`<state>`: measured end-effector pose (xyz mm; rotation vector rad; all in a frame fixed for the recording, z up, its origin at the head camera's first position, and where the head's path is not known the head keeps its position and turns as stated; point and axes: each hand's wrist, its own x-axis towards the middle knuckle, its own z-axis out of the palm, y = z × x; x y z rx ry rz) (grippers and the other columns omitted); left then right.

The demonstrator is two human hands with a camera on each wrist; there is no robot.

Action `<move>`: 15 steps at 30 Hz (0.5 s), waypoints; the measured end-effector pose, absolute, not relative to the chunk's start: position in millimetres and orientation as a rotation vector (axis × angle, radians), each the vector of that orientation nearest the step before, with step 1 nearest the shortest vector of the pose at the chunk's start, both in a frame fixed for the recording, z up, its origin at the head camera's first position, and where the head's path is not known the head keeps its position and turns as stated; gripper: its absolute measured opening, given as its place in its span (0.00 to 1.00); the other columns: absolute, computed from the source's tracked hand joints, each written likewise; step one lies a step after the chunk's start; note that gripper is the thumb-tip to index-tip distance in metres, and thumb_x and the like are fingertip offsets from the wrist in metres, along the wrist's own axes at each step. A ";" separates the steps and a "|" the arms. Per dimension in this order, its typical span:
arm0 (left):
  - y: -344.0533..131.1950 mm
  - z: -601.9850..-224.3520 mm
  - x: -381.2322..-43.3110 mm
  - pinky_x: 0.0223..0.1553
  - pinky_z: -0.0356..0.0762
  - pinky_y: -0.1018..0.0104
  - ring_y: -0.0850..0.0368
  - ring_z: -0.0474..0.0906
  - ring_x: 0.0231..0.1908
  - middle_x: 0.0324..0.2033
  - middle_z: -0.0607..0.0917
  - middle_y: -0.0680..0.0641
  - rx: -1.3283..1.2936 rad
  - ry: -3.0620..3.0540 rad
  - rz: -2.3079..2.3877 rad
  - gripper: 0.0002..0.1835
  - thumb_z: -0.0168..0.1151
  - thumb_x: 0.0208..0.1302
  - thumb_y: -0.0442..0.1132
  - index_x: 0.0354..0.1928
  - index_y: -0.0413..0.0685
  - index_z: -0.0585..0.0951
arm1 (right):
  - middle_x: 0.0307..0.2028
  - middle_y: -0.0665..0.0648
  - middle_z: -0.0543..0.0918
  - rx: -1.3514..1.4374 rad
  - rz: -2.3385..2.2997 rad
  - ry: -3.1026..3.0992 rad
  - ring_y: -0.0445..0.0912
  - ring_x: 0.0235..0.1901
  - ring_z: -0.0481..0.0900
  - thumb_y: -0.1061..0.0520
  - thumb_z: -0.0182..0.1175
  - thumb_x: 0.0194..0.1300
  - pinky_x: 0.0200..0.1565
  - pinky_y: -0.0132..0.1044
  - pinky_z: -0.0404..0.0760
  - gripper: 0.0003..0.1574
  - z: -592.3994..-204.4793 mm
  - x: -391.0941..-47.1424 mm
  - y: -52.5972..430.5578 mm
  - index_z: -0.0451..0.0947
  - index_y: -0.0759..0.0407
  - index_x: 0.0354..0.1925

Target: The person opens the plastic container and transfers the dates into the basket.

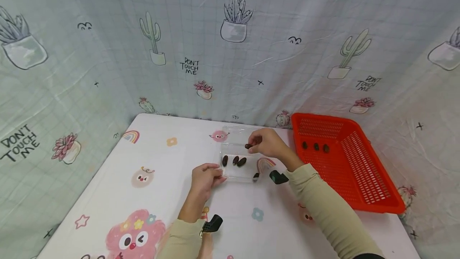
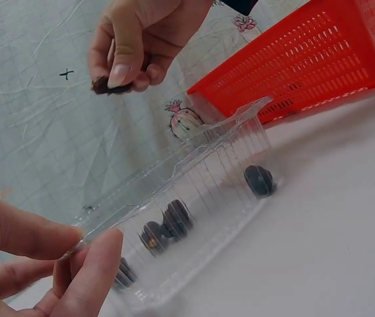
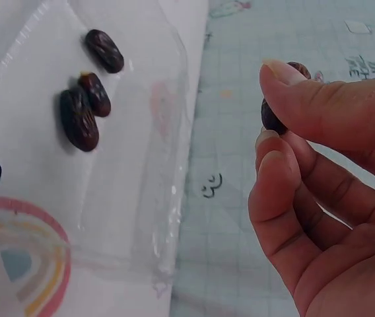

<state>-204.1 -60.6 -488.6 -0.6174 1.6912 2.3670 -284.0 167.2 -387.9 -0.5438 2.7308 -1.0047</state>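
A clear plastic clamshell box (image 1: 237, 173) lies on the table with its lid folded back. Several wrinkled dark dates (image 3: 78, 122) are inside, three of them grouped toward one side and another date (image 2: 259, 180) at the far end from my left hand. My left hand (image 1: 205, 180) pinches the box's near left edge between thumb and fingers. Above the box's back right part, my right hand (image 1: 266, 143) holds one date (image 3: 273, 117) between thumb and fingertips. In the left wrist view this held date is above the box rim, apart from it.
To the right stands a red plastic basket (image 1: 339, 121) with slotted walls, and three dates (image 1: 316, 146) lie in it near its left side. The white table cover (image 1: 172, 171) has printed cartoon figures. A patterned cloth (image 1: 201, 23) hangs behind the table and at its sides.
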 end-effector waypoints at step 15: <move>-60.3 -488.6 -202.9 0.32 0.93 0.66 0.58 0.82 0.25 0.28 0.82 0.44 -0.616 1.699 2.357 0.15 0.63 0.64 0.21 0.53 0.23 0.78 | 0.32 0.59 0.85 -0.391 -1.196 2.785 0.50 0.32 0.78 0.62 0.75 0.60 0.32 0.35 0.81 0.06 -363.8 -287.4 220.7 0.87 0.61 0.36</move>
